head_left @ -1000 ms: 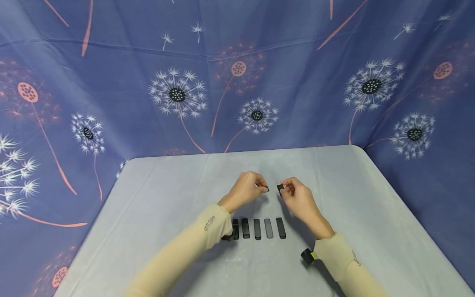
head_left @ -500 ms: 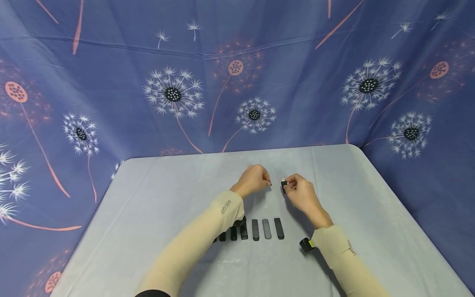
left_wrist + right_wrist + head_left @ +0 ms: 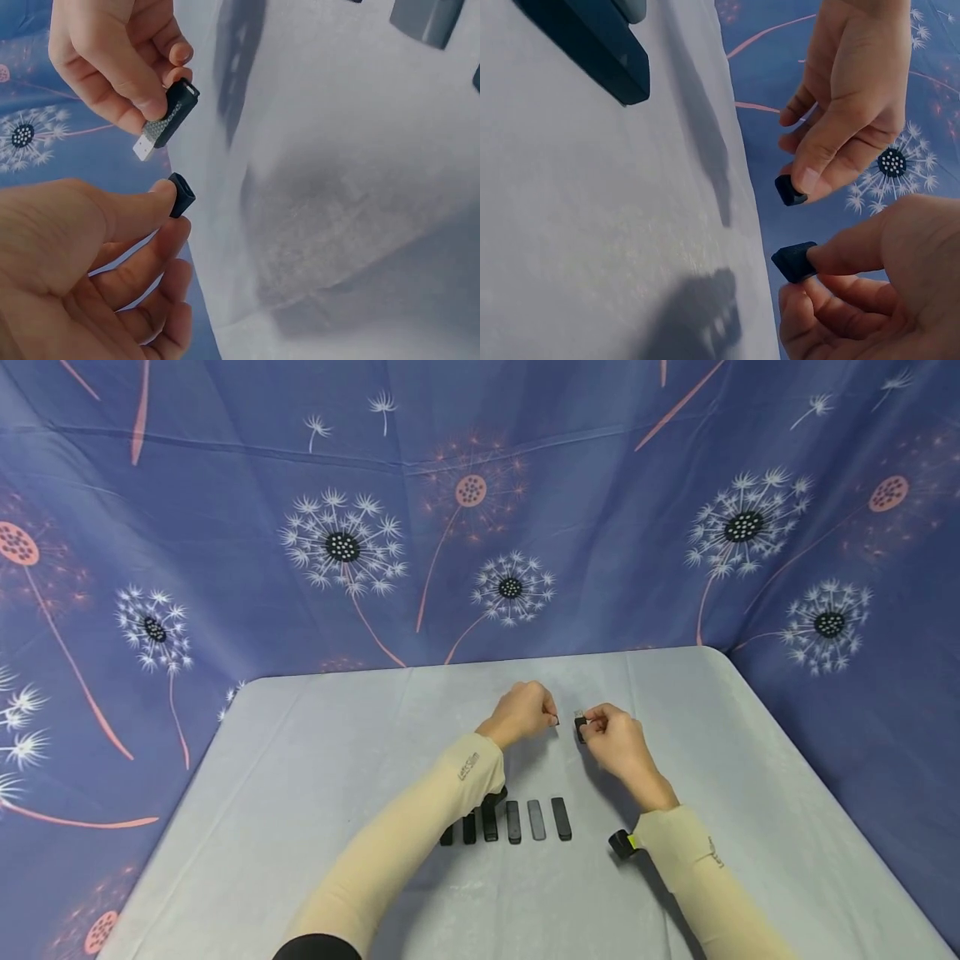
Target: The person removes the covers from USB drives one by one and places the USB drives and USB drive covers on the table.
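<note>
Left hand (image 3: pixel 522 714): raised above the middle of the counter (image 3: pixel 315 760), fingers curled, thumb and forefinger closed in a tight pinch.
Left grip: narrow, with only the small black cap (image 3: pixel 181 195) between thumb and fingertip; the other fingers curl loosely under it and hold nothing.
Cap: a short, squarish black piece off the counter; in the left wrist view its open end faces the metal plug of the stick, just apart from it and not touching.
Gap: cap and stick face each other end to end between the two hands, near but apart.
USB stick (image 3: pixel 166 120): a slim black body with a silver plug at one end, held off the counter.
Stick's long axis: from the head view it lies roughly across the counter, side to side; the plug end points toward the left hand and the cap, the black tail end back into the right hand.
Right hand (image 3: pixel 617 745): raised just beside the left hand, fingers curled.
Right grip: closed small round the black body of the stick, thumb on one face and fingertips behind; the plug end stands clear of the fingers.
Row of sticks (image 3: pixel 537 819): dark, capped sticks lie flat on the counter nearer the person, side by side, long axes pointing away from the person; the left forearm covers the left end of the row.
Backdrop (image 3: pixel 225 527): blue cloth printed with dandelions hangs behind the counter.
</note>
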`<action>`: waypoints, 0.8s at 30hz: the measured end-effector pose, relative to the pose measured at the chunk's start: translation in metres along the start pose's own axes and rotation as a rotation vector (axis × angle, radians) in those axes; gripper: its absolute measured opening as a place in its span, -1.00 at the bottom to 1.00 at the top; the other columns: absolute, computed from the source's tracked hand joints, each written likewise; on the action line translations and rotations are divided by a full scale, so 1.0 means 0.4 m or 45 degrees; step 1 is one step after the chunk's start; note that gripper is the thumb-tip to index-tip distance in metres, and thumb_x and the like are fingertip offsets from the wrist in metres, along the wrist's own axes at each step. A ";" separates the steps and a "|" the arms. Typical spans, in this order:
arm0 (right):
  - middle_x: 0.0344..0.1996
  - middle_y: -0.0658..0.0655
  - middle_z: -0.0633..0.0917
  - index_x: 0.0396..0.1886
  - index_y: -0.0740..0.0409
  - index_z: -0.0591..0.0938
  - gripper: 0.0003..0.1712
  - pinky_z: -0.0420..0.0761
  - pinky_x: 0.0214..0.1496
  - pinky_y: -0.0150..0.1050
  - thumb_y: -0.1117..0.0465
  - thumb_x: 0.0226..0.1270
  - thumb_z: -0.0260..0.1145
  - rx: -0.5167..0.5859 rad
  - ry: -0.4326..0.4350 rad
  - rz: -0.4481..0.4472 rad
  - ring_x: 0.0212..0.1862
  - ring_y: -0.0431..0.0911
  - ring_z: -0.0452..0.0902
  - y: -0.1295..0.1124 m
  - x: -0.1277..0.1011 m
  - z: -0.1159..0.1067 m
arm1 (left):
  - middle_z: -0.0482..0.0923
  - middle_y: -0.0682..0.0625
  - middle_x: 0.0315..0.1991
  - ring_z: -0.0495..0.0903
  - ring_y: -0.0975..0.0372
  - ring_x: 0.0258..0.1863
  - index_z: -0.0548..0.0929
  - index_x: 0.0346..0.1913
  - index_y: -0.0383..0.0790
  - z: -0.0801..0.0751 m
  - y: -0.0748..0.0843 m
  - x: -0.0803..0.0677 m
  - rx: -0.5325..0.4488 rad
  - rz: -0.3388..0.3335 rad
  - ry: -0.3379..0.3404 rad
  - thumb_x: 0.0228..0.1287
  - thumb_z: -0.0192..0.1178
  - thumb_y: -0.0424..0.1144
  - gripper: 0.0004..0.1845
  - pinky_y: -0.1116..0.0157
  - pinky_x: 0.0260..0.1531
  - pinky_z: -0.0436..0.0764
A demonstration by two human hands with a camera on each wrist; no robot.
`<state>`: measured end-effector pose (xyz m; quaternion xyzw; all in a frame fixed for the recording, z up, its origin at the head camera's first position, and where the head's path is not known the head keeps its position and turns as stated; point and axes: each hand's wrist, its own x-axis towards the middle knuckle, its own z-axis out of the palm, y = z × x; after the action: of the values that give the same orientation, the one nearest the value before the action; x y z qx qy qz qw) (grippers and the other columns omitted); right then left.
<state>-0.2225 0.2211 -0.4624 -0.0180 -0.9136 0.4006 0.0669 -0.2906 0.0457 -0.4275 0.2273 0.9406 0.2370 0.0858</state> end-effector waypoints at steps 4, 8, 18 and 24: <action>-0.26 0.28 0.72 -0.01 0.36 0.66 -0.76 0.61 -0.52 -0.27 0.30 0.43 0.28 -0.029 0.001 -0.018 -0.52 -0.13 0.61 0.000 0.004 -0.001 | 0.76 0.15 -0.34 0.62 0.30 -0.45 0.83 -0.32 -0.04 -0.011 0.004 0.005 0.015 0.018 -0.007 0.34 0.42 -0.18 -0.92 0.29 -0.31 0.60; -0.28 0.27 0.73 -0.02 0.35 0.68 -0.76 0.61 -0.48 -0.26 0.30 0.42 0.29 -0.043 -0.007 -0.026 -0.49 -0.12 0.62 0.005 0.007 0.001 | 0.77 0.15 -0.33 0.62 0.31 -0.44 0.83 -0.31 -0.03 -0.014 0.005 0.006 0.022 0.017 -0.015 0.34 0.42 -0.17 -0.93 0.28 -0.28 0.62; -0.39 0.20 0.73 -0.11 0.35 0.73 -0.79 0.53 -0.38 -0.24 0.33 0.33 0.32 -0.140 -0.005 -0.027 -0.40 -0.03 0.61 0.034 0.017 0.005 | 0.75 0.16 -0.35 0.59 0.33 -0.45 0.82 -0.33 -0.04 -0.002 0.002 0.007 0.017 0.024 -0.053 0.34 0.43 -0.18 -0.92 0.32 -0.33 0.58; -0.37 0.21 0.74 -0.13 0.34 0.72 -0.80 0.55 -0.35 -0.24 0.32 0.33 0.34 -0.157 -0.045 -0.013 -0.35 -0.02 0.64 0.036 0.026 0.013 | 0.75 0.17 -0.36 0.57 0.34 -0.47 0.82 -0.35 -0.02 0.013 -0.001 0.013 0.036 0.016 -0.056 0.32 0.44 -0.18 -0.93 0.30 -0.30 0.57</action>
<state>-0.2336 0.2279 -0.4753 -0.0102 -0.9377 0.3434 0.0515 -0.2939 0.0500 -0.4324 0.2394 0.9403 0.2194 0.1017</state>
